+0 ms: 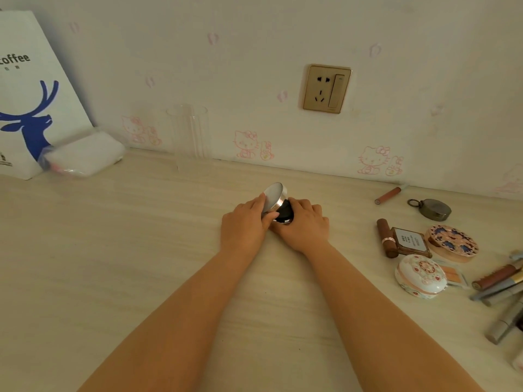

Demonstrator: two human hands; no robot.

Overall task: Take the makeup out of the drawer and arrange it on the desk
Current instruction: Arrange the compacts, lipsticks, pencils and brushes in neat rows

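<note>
A pale wood-grain counter [141,250] fills the lower view, w/ a wall behind covered in faint pink cartoon-cat wallpaper. Far left, a white paper bag [25,94] w/ a blue deer and the word "coffee" leans at the wall; a white plastic-wrapped pack [85,155] lies against its base. A clear glass tumbler [189,134] stands at the back, near the wall. A gold wall socket [327,89] sits above center-right.

Two bare forearms reach in from the bottom to mid-counter. The left hand [244,224] has its grip curled round the tilted silver lid [273,196] of a round compact. The right hand [305,222] wraps its fingers round the black base [284,213], which rests on the counter. Both hands touch.

To the right, well apart, is a cluster of makeup: floral compact [452,241], white patterned case [420,275], brown lipstick [386,237], small labelled bottle [411,240], several tubes and pencils [501,281], a peach lip tube [387,195], a dark metal tin [434,209].
</note>
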